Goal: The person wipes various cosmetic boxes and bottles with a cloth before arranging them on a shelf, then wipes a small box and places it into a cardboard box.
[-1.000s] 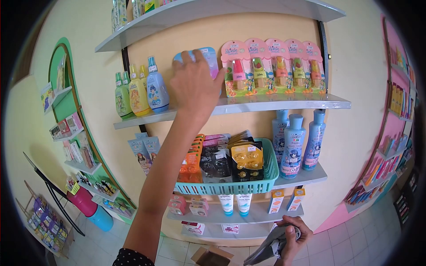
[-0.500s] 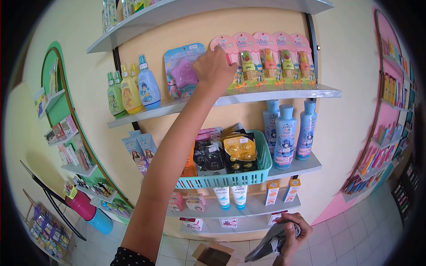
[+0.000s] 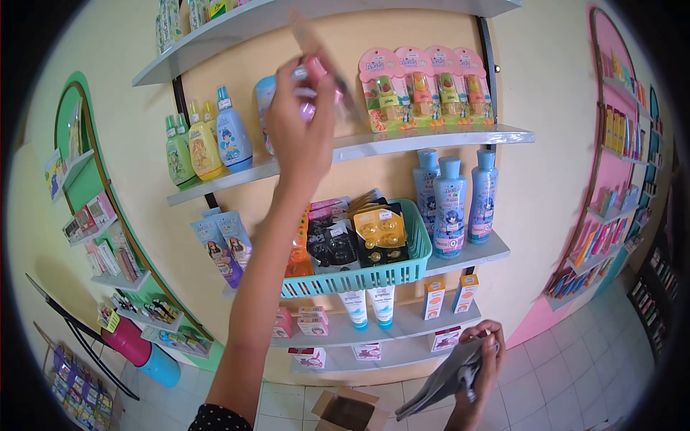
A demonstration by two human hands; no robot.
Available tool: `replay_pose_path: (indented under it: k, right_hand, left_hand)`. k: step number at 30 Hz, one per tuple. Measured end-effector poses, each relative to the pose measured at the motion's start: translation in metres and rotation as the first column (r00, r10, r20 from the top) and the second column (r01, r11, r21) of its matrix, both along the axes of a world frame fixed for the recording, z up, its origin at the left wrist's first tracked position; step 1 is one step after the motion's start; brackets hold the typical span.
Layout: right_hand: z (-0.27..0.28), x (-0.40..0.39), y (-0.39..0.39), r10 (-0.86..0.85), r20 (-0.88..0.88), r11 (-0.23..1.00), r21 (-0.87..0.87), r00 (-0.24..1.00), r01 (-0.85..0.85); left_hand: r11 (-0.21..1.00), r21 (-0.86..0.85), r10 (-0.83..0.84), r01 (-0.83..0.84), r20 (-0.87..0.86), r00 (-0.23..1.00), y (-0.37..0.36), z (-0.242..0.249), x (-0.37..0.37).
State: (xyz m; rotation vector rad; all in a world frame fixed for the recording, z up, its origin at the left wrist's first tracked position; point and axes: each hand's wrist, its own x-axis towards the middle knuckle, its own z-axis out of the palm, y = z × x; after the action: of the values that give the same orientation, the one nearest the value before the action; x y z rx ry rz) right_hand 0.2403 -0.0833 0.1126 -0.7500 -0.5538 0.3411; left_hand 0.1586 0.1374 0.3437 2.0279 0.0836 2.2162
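My left hand (image 3: 300,118) is raised in front of the upper shelf (image 3: 359,146), its fingers closed on a carded pack (image 3: 320,72) with a pink bottle. That pack is tilted and blurred by motion. Just right of it, several pink-topped carded packs (image 3: 419,90) stand on the shelf. Behind my left hand is a blue-backed card (image 3: 265,108), mostly hidden. Low on the right, my right hand (image 3: 486,359) grips a folded grey cloth (image 3: 445,384).
Spray bottles (image 3: 233,136) stand left on the same shelf. Below are a teal basket (image 3: 359,280) of small packs, blue bottles (image 3: 450,208), tubes (image 3: 383,307) and small boxes (image 3: 433,298). An open cardboard box (image 3: 348,411) sits on the floor.
My left hand has lifted the leftmost pink-topped pack off the shelf and moved it up and left. My right hand still holds the cloth, slightly higher. The view has shifted a little.
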Motion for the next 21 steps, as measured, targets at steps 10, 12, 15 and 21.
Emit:
replay_pose_path:
  k: [10, 12, 15, 21]
  right_hand:
    - [0.036, -0.041, 0.046, 0.157, -0.082, 0.983, 0.106, 0.984, -0.148]
    - [0.031, -0.066, 0.066, -0.032, 0.309, 0.995, 0.103, 0.95, 0.0]
    - [0.022, -0.097, 0.066, -0.111, 0.675, 0.994, 0.067, 0.729, 0.089]
    - [-0.009, -0.102, 0.051, -0.104, 0.92, 0.98, 0.031, 0.377, 0.196]
  left_hand:
    - [-0.003, -0.433, -0.895, 0.901, 0.404, 0.191, -0.088, -0.29, -0.076]
    - [-0.045, -0.467, -0.853, 0.883, 0.478, 0.209, -0.103, -0.294, -0.081]
    - [-0.058, -0.497, -0.821, 0.866, 0.518, 0.242, -0.104, -0.291, -0.084]
    - [-0.087, -0.539, -0.808, 0.838, 0.53, 0.257, -0.096, -0.292, -0.092]
